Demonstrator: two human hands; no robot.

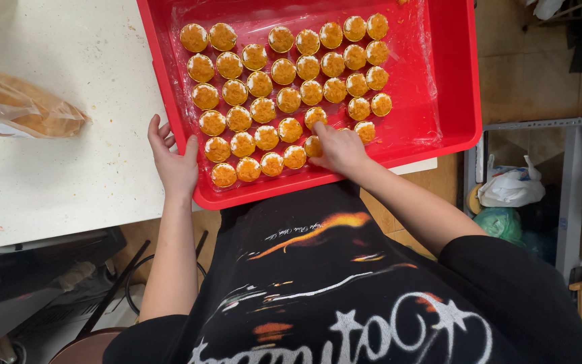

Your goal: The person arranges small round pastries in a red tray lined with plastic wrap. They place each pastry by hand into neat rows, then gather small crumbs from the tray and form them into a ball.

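Note:
A red plastic tray [453, 81], lined with clear film, lies on a white speckled table [69, 155] and overhangs its front edge. Several round orange-topped cakes [284, 71] fill it in rows. My right hand [338, 148] reaches into the tray's near side, fingers closed around one cake in the front rows. My left hand [173, 158] rests on the tray's near left corner, thumb against the rim, fingers spread on the table.
A clear bag of orange crumbs [21, 108] lies at the table's left. Plastic bags [510, 185] sit low on the right beside a metal frame [567, 195]. Dark objects and cables [55, 283] lie under the table on the left.

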